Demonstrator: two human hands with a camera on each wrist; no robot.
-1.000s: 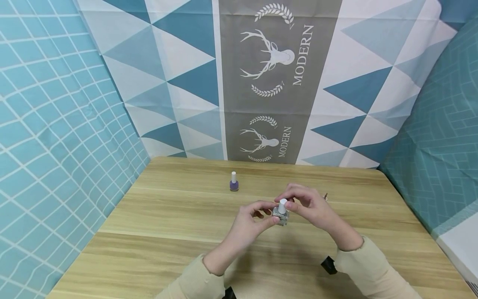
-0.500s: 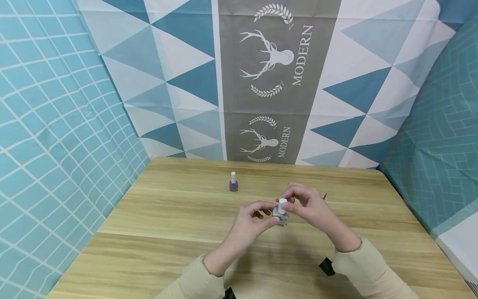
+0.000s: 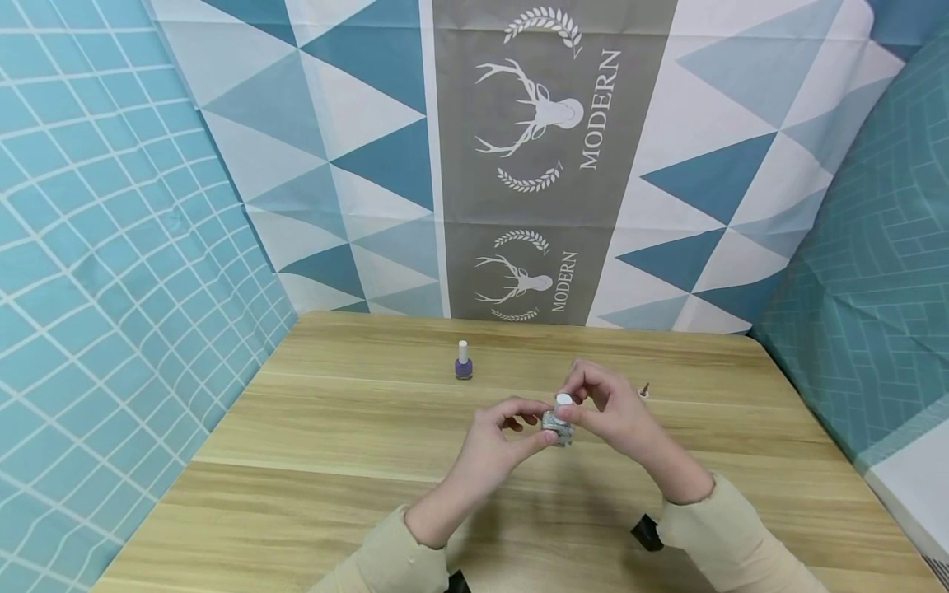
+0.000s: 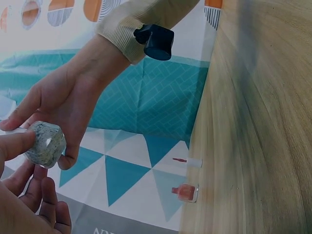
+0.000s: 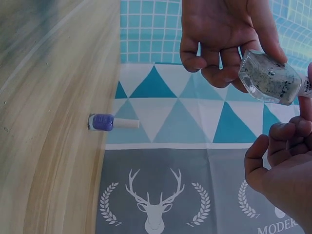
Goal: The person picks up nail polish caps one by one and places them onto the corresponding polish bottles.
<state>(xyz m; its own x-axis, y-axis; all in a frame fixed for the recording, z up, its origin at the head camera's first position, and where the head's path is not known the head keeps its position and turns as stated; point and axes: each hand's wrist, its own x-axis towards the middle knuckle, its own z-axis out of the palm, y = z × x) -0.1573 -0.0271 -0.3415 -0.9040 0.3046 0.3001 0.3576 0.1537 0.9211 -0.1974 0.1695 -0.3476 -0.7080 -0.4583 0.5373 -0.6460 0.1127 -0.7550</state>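
A small clear bottle of grey speckled nail polish (image 3: 556, 427) is held above the wooden table (image 3: 334, 461). My left hand (image 3: 535, 422) pinches its glass body between thumb and fingers. My right hand (image 3: 577, 403) pinches its white cap (image 3: 564, 400). In the right wrist view the bottle (image 5: 269, 78) lies tilted under the left hand (image 5: 224, 34), with the right hand's curled fingers (image 5: 280, 146) below it. The left wrist view shows the bottle's base (image 4: 45, 144) against the right hand's palm (image 4: 68, 107).
A purple polish bottle (image 3: 463, 362) with a white cap stands on the table toward the back, also in the right wrist view as the purple bottle (image 5: 109, 122). A small reddish bottle (image 3: 645, 389) sits to the right, behind my right hand. Patterned cloth walls enclose the table.
The bottle has tilted a little, so the cap's top faces the head camera more. My right hand has shifted slightly on the cap. The left hand has barely moved.
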